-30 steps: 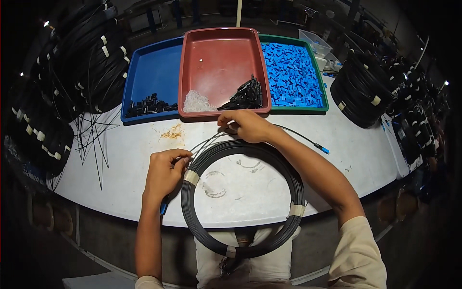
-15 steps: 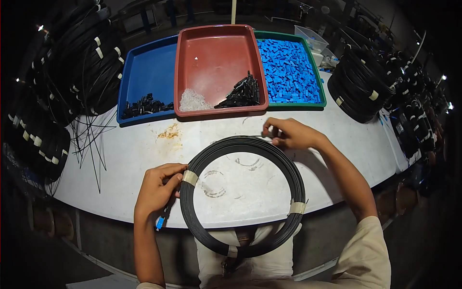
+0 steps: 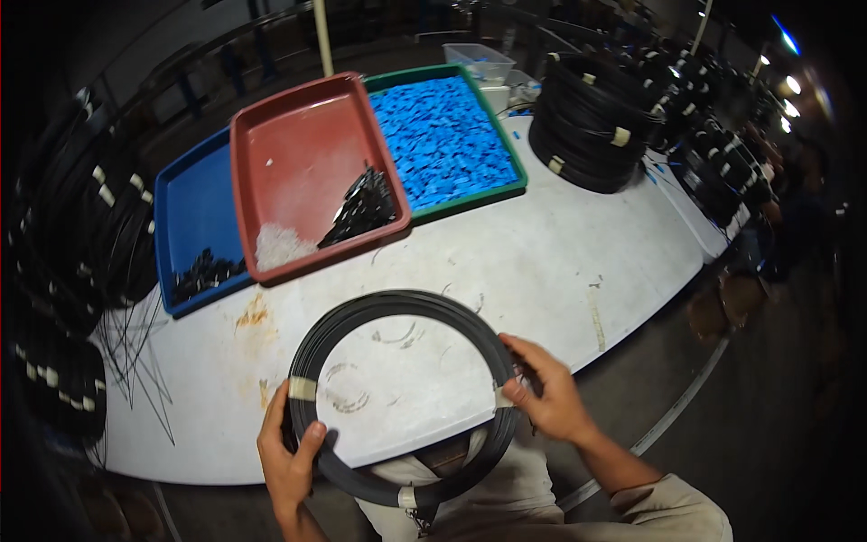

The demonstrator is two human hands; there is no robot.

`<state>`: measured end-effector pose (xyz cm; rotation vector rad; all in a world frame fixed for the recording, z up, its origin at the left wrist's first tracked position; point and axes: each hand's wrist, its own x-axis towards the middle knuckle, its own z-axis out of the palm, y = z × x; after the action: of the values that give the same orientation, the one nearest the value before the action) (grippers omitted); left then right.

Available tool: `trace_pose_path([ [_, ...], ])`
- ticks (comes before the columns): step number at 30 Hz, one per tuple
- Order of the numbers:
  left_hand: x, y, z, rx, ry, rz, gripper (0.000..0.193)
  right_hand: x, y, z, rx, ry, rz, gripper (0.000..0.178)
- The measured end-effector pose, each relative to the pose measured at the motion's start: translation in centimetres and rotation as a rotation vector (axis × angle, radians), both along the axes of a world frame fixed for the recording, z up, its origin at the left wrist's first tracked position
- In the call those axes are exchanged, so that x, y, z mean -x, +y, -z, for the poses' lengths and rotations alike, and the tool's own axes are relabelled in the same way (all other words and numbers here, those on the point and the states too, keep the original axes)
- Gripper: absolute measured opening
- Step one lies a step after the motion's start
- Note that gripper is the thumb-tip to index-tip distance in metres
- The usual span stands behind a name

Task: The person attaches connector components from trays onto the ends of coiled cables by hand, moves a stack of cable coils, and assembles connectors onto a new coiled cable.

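Observation:
A flat coil of black cable (image 3: 397,305) is held over the table's near edge, tied with several bands of pale tape. My left hand (image 3: 291,452) grips its left side just below one tape band (image 3: 302,388), thumb on top and fingers going beneath. On the opposite side, my right hand (image 3: 551,397) is closed round the coil by another tape band (image 3: 504,396), its thumb pressing near the tape. The undersides of the fingers are partly hidden. A third band (image 3: 407,497) shows at the bottom of the ring, in front of my lap.
Across the white table (image 3: 542,262) stand a blue tray (image 3: 200,199) with black pieces, a red tray (image 3: 298,154) with clear and black pieces, and a green tray (image 3: 470,200) full of blue pieces. Cable coils are stacked at right (image 3: 582,126) and left (image 3: 90,235).
My right hand has moved from the coil's top to its right side and closed there. The left hand's thumb has shifted below the tape. The view has turned; a blue connector near my left hand is out of sight.

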<state>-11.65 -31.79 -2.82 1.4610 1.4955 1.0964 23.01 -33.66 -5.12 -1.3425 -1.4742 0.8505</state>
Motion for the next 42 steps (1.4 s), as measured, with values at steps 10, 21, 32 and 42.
trace_pose_path([
  [10,-5.5,-2.2,-3.2,0.318,-0.18,-0.241,0.077,4.0,-1.8,-2.3,0.245,-0.029,0.182,0.083],
  [21,-15.8,7.0,-15.3,0.284,-0.055,0.049,0.075,-5.4,0.4,-16.2,0.309,0.044,0.577,0.08],
  [32,-44.0,31.5,-23.6,-0.141,-0.045,0.384,0.081,-32.2,16.8,-26.7,-0.075,-0.191,0.874,0.078],
  [42,-50.6,42.0,-19.3,-0.171,0.127,0.364,0.077,-38.2,26.8,-23.0,0.075,-0.031,0.889,0.073],
])
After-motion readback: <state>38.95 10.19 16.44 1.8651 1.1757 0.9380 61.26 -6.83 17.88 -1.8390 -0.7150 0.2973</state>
